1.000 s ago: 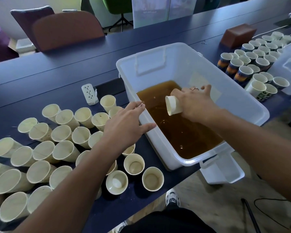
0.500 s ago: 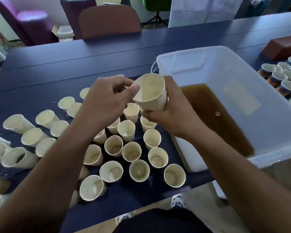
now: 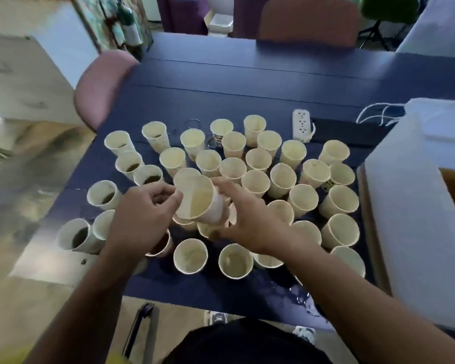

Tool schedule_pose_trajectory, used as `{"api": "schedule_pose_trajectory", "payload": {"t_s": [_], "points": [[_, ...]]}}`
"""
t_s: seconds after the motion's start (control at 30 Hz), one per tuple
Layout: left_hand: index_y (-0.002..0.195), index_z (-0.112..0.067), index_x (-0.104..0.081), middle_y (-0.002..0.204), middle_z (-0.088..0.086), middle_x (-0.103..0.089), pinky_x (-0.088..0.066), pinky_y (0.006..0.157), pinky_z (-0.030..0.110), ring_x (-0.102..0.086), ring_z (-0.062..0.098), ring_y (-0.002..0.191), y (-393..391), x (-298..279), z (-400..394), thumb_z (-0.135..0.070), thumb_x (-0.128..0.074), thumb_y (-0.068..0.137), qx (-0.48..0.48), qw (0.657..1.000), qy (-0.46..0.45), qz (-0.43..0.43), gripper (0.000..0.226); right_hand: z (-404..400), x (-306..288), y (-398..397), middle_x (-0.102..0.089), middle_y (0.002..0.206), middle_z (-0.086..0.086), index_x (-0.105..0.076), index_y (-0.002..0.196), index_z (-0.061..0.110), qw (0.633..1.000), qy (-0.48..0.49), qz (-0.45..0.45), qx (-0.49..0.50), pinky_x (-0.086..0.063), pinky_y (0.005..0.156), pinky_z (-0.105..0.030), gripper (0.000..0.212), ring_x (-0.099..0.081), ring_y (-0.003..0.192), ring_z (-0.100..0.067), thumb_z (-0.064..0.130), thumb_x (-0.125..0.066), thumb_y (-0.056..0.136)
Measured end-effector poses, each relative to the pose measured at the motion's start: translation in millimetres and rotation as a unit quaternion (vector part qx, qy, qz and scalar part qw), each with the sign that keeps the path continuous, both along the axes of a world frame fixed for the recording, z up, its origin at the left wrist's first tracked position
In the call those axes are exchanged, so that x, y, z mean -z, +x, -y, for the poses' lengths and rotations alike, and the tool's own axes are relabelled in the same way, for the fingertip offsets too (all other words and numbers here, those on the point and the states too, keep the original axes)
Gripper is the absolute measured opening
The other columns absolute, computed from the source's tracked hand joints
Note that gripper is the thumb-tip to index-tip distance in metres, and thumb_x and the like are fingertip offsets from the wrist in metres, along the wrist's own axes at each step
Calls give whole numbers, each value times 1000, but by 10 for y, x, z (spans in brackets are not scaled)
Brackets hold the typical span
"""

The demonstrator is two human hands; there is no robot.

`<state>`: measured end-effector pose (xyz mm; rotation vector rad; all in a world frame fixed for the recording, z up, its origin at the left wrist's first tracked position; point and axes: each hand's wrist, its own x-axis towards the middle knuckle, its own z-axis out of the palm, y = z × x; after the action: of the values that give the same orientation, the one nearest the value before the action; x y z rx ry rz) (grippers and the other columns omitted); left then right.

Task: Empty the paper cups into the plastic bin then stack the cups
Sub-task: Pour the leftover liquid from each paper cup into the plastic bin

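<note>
Head view looks down on a tilted cup (image 3: 197, 199) held above the crowd of cups (image 3: 258, 179) on the table (image 3: 221, 90), its mouth turned toward the camera and its inside pale and empty. Right hand (image 3: 250, 219) wraps its fingers round the cup's right side, so that grip is closed on the cup. Left hand (image 3: 142, 219) is at the cup's left rim with fingers curled in; whether its fingertips actually pinch the rim or only come close is blurred, so I cannot tell that grip's state. Below the held cup more cups sit partly hidden by both hands. Most standing cups look empty and pale inside, while several at the left edge, such as one (image 3: 104, 195) near the table's corner and another (image 3: 76, 236) at the near left, have dark liquid in them. Bin (image 3: 415, 206) stands at the right, touching the table's right end, with brown liquid just visible at its far right. Power strip (image 3: 302, 126) lies beyond the cups, with white cable (image 3: 373, 114) looping toward the bin. Small puddle (image 3: 297, 295) glints on the table's near edge
</note>
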<state>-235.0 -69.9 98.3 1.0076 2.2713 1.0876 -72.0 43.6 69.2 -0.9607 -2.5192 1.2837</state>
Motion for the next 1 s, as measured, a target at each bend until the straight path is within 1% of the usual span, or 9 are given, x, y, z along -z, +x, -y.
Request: {"api": "schedule_pose_trajectory", "payload": {"t_s": [0.07,0.17,0.27,0.37,0.5,0.63,0.8,0.9,1.0], "points": [[93,-25,-74,80,-15,-71,-50,70,27,-68,4,78,-245,73,139,-30,-67,94,-40,998,-29,-30,9,20,63,-180,-53,133,13,-40,140,42,999,-7,24,-33,-44,101,-48,78,-54,123,-15,42,-80,74],[93,-29,-72,85,-10,-69,-56,76,39,-68,17,84,-573,185,316,-35,-65,95,-83,991,-79,-74,9,55,201,-373,-58,120,15,-50,134,40,997,10,50,-49,-48,88,-28,58,-56,111,-5,38,-76,83],[96,-26,-72,91,-5,-72,-57,78,46,-67,23,84,-836,330,398,-38,-63,95,-105,981,-119,-109,16,125,311,-552,-61,112,15,-56,127,38,998,11,40,-47,-41,73,-14,47,-57,98,-2,33,-76,85],[102,-25,-72,98,0,-74,-57,78,44,-66,25,87,-999,474,378,-40,-60,95,-112,972,-159,-131,21,195,380,-708,-63,108,15,-59,122,39,998,5,40,-50,-49,80,-21,40,-60,95,-2,32,-74,86],[98,-28,-70,96,2,-72,-56,77,42,-66,28,88,-1080,629,284,-37,-60,94,-94,965,-210,-124,14,246,410,-831,-64,103,14,-61,120,37,998,-4,34,-54,-54,87,-31,36,-62,92,-4,28,-73,88],[100,-31,-70,98,0,-71,-49,74,37,-65,28,92,-1097,756,187,-36,-61,92,-80,958,-253,-109,13,244,422,-851,-65,100,14,-62,119,36,998,-18,34,-48,-55,86,-31,34,-63,89,-4,27,-72,88],[103,-30,-67,92,-2,-67,-46,68,36,-58,21,82,-1058,831,139,-33,-61,96,-60,954,-276,-102,10,214,421,-796,-64,98,16,-63,120,35,998,-31,38,-33,-53,83,-24,33,-63,88,-2,28,-73,88],[108,-29,-67,98,-2,-70,-56,81,42,-64,22,89,-1035,894,150,-42,-60,96,-45,957,-274,-89,19,206,432,-763,-64,97,16,-63,116,37,998,-34,42,-17,-52,80,-21,30,-62,85,-1,30,-72,88],[125,-30,-61,112,0,-71,-56,88,44,-66,25,100,-987,928,192,-60,-55,93,-26,955,-280,-92,44,211,430,-725,-64,97,16,-62,116,38,998,-43,50,-16,-51,78,-19,30,-63,86,-1,30,-71,89]]}}
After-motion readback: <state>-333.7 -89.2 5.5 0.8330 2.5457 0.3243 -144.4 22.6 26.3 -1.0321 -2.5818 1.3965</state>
